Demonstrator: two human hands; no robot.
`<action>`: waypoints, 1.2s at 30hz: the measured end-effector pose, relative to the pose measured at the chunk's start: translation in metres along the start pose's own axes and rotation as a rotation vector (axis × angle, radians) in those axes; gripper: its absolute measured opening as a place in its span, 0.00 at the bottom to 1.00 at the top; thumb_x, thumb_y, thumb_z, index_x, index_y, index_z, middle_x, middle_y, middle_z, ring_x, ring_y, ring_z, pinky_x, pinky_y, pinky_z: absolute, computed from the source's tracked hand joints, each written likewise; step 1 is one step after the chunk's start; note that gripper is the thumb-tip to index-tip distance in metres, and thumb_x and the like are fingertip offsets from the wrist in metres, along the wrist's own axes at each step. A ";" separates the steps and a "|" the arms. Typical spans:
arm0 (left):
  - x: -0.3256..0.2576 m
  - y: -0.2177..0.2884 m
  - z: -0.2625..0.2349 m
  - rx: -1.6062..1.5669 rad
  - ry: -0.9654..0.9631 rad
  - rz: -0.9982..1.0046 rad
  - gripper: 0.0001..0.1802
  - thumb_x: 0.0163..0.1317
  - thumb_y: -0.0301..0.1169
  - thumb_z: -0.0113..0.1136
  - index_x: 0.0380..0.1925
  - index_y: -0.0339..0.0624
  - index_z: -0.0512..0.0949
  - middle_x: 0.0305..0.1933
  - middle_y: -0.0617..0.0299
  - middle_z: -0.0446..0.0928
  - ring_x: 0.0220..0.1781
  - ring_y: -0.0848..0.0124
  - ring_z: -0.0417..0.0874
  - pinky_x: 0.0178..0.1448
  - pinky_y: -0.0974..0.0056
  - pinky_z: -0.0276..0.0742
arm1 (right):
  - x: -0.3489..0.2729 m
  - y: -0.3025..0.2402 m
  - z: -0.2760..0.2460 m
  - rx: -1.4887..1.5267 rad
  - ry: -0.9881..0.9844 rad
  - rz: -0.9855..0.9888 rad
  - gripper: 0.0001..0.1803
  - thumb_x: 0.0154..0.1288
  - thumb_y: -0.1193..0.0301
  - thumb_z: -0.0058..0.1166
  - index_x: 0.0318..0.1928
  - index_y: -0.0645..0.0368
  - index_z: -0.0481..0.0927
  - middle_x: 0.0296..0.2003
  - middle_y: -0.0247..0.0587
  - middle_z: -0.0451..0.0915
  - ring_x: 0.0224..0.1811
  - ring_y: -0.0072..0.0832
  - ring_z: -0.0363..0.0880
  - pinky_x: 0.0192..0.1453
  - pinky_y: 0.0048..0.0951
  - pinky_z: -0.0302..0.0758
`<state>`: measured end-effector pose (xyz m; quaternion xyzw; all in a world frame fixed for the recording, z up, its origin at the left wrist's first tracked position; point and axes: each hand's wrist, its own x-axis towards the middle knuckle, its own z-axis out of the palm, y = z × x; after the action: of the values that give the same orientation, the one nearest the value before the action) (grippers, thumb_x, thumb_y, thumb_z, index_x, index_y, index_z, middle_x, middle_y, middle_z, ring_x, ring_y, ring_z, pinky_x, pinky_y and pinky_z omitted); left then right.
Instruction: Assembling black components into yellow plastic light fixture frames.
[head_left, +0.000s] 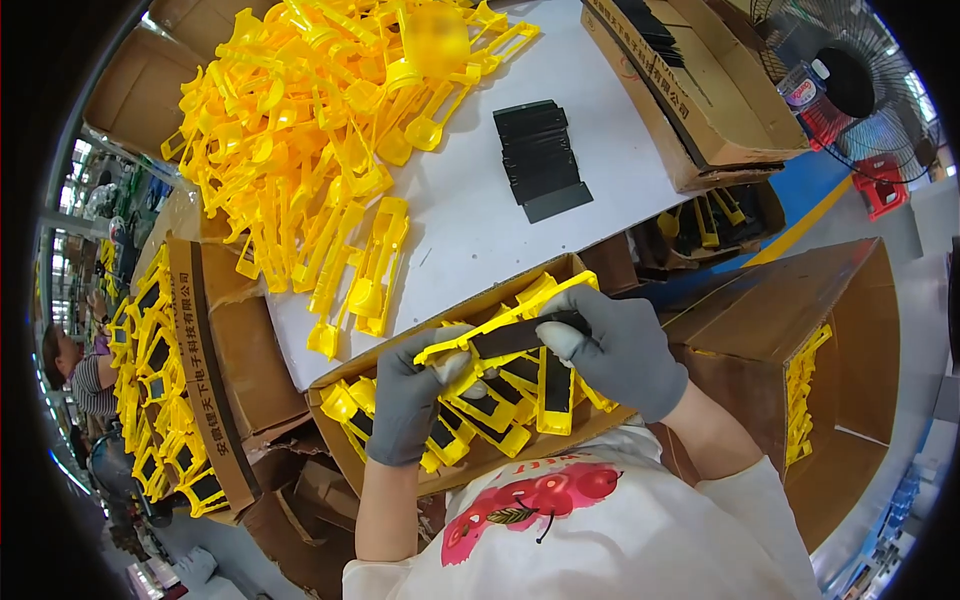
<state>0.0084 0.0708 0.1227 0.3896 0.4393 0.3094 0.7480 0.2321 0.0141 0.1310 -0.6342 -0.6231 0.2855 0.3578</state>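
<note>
Above an open carton, my two gloved hands hold a long yellow plastic frame (530, 302) slantwise between them. My left hand (402, 405), in a grey glove, is closed on the frame's left end. A flat black strip (505, 339) lies along the frame. My right hand (625, 350), also gloved, pinches the strip's right part under its thumb, with its fingers around the frame's far end. Below, the carton (345, 378) contains several yellow frames with black strips (555, 392) in them, partly hidden by my hands.
A big heap of yellow frames (300, 120) covers the white table's (455, 215) left side. A stack of black strips (540, 160) lies right of it. Cardboard boxes stand at the upper right (715, 110), right (840, 330) and left (215, 370). A fan (850, 85) is beyond.
</note>
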 end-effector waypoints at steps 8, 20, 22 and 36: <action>-0.011 -0.006 0.013 -0.064 0.038 -0.012 0.16 0.59 0.18 0.58 0.49 0.28 0.78 0.39 0.52 0.81 0.33 0.64 0.86 0.35 0.69 0.83 | -0.008 -0.007 0.003 -0.193 0.036 -0.069 0.10 0.63 0.65 0.61 0.36 0.57 0.78 0.24 0.44 0.81 0.26 0.40 0.82 0.29 0.31 0.76; -0.019 0.000 0.014 0.086 0.014 -0.015 0.14 0.58 0.19 0.59 0.46 0.27 0.79 0.34 0.54 0.82 0.29 0.68 0.85 0.29 0.72 0.80 | -0.008 0.010 -0.014 0.063 0.101 -0.040 0.24 0.52 0.65 0.72 0.47 0.60 0.78 0.37 0.44 0.82 0.37 0.28 0.83 0.41 0.22 0.77; -0.016 -0.003 0.010 0.101 -0.034 -0.068 0.13 0.58 0.18 0.59 0.45 0.27 0.79 0.34 0.53 0.82 0.29 0.68 0.85 0.28 0.72 0.80 | -0.015 0.013 -0.011 0.203 -0.140 0.188 0.18 0.53 0.70 0.70 0.43 0.61 0.80 0.35 0.42 0.84 0.35 0.26 0.84 0.40 0.21 0.78; -0.027 0.029 -0.047 0.299 0.209 0.101 0.10 0.56 0.23 0.56 0.39 0.34 0.73 0.28 0.58 0.78 0.23 0.72 0.80 0.21 0.75 0.73 | -0.046 0.029 0.020 -0.353 -0.105 0.296 0.43 0.52 0.58 0.66 0.67 0.47 0.61 0.31 0.39 0.82 0.31 0.41 0.83 0.35 0.37 0.79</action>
<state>-0.0491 0.0780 0.1439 0.4838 0.5357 0.3165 0.6154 0.2307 -0.0288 0.0919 -0.7557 -0.5813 0.2541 0.1629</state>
